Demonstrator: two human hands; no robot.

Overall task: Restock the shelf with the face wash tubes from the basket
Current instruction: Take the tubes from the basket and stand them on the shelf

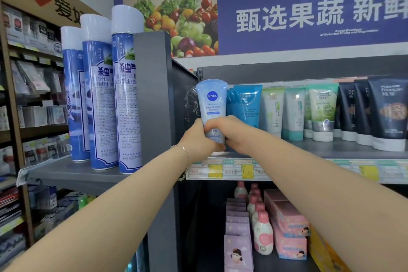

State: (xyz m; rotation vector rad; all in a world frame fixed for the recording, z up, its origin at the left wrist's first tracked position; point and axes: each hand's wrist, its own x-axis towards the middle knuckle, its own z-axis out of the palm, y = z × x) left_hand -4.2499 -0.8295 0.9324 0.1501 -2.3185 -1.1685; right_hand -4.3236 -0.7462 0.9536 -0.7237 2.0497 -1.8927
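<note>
Both hands, left hand (pixel 196 139) and right hand (pixel 225 131), clamp the Nivea tube (pixel 212 104) onto the shelf (pixel 331 150), more tubes (pixel 273 112) already rightward, basket unseen.

The Nivea face wash tube (pixel 212 99) is smooth, glossy pale-blue plastic. The shelf (pixel 309 150) beneath looks like matt grey painted metal, and its price labels (pixel 215 169) are paper. At nine o'clock from the tube, the insecticide spray cans (pixel 127 106) are shiny printed metal with smooth white plastic caps (pixel 127 19).
</note>
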